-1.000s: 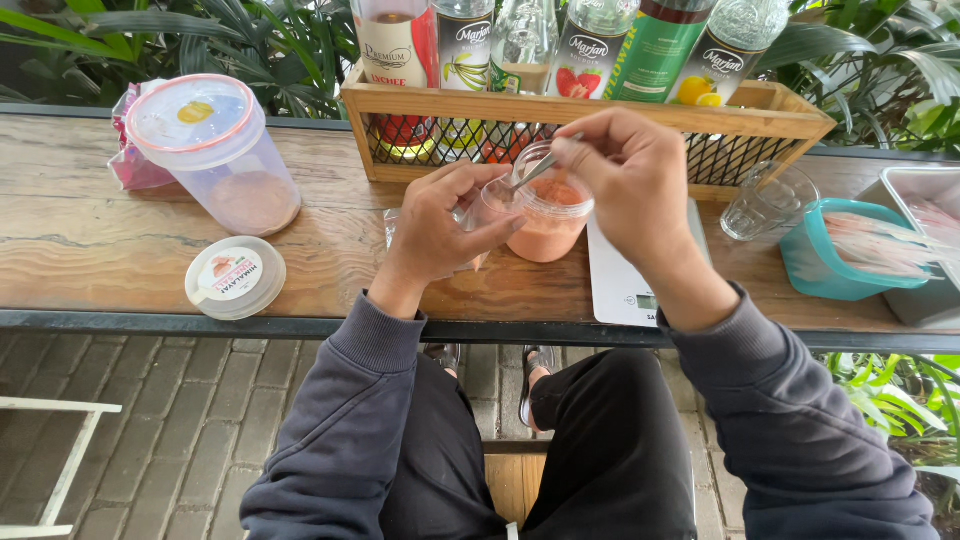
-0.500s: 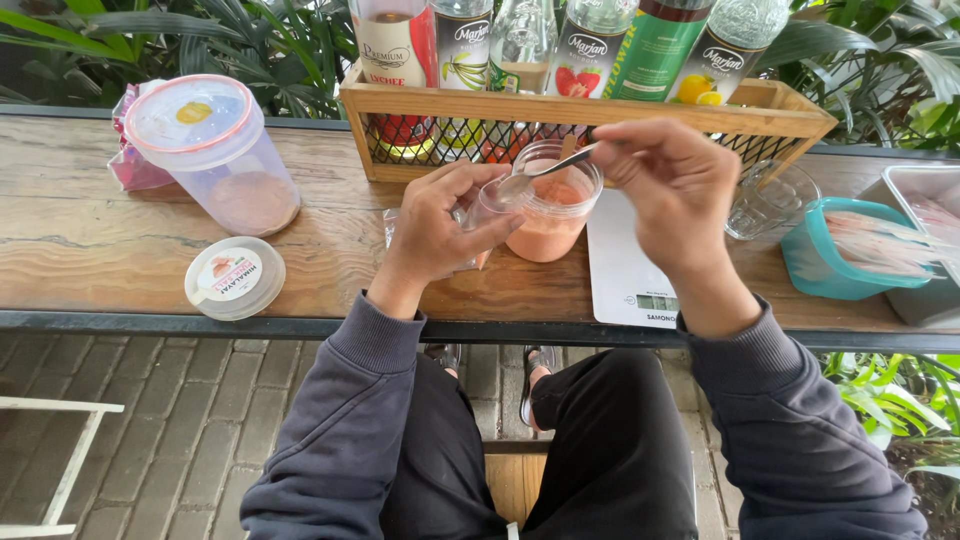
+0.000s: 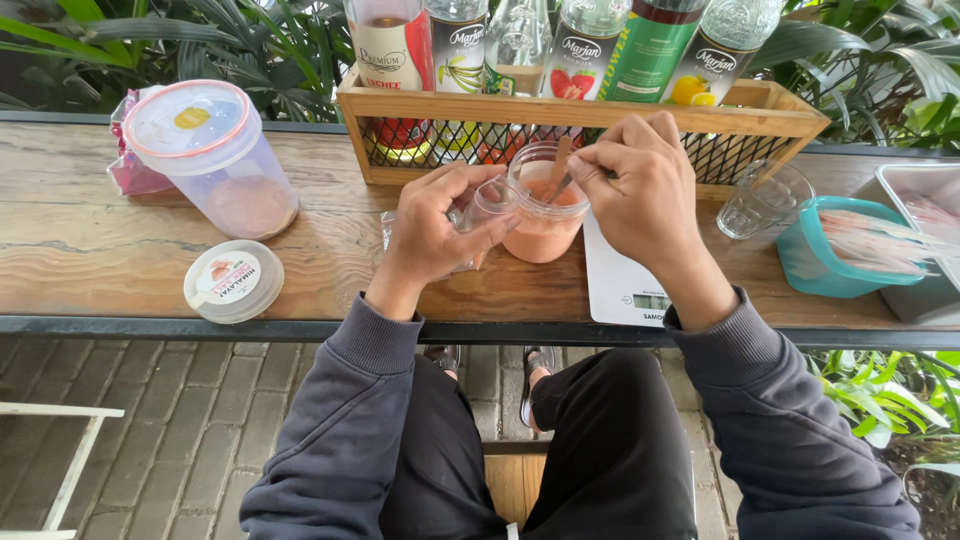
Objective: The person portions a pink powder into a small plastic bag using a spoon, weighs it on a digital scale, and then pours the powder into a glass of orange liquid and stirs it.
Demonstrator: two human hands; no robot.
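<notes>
Starting at the left end of the wooden bench (image 3: 90,245): pink bag (image 3: 132,170) against the far edge, partly hidden by a lidded clear plastic container (image 3: 215,155) with pinkish powder in its base. Just in front, near the front edge, a loose round lid (image 3: 233,281) with a label, lying flat.

Along the far edge at centre, wooden crate (image 3: 570,110) with a black mesh front, holding upright bottles (image 3: 520,40); tops cut off by the frame.

In front of the crate, left hand (image 3: 440,225) curled around a small clear glass (image 3: 480,205), thumb and fingers closed on its sides, glass tilted toward the neighbouring cup. Plastic cup (image 3: 543,215) of pink powder touching that glass, standing at the near left corner of a white kitchen scale (image 3: 625,285), which reaches the front edge.

Right hand (image 3: 645,190) over the cup's rim, fingertips pressed together, pinching a thin stick-like utensil (image 3: 560,165) that dips into the cup; utensil's kind unclear.

Further right, empty drinking glass (image 3: 763,198), then teal tub (image 3: 835,262) containing pale strips, touching a grey tray (image 3: 925,200) at the right end.
</notes>
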